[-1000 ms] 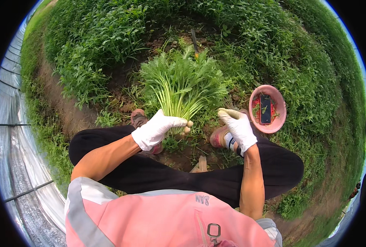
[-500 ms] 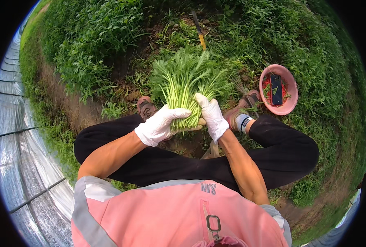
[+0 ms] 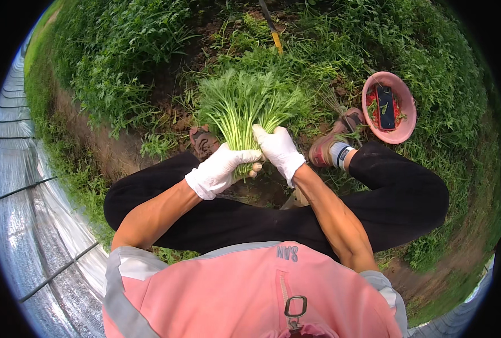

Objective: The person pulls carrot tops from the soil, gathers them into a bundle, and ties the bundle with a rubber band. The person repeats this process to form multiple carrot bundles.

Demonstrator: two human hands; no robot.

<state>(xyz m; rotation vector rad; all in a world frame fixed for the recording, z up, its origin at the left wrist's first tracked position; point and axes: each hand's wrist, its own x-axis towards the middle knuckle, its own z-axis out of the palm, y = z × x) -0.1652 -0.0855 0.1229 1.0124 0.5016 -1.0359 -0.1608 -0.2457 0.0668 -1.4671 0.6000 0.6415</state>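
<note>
A bunch of leafy greens (image 3: 240,110) with pale green stems stands between my two white-gloved hands, its feathery leaves fanned away from me. My left hand (image 3: 226,168) wraps round the lower stems, thumb across the front. Against the bunch's right side, my right hand (image 3: 277,147) grips the stems a little higher, its thumb lying along them. The fingers behind the bunch are mostly hidden. The cut stem ends poke out below my left hand.
Beyond the bunch, a tool with a yellow handle (image 3: 276,42) lies on the ground. To the right sits a pink basin (image 3: 411,121) holding red bits and a dark phone (image 3: 385,107). Green plants (image 3: 115,67) grow around. Plastic sheeting (image 3: 31,214) runs along the left.
My right hand has shifted slightly left and up against the bunch, and the stems are drawn closer together. The view has moved a little, so the basin appears farther right.
</note>
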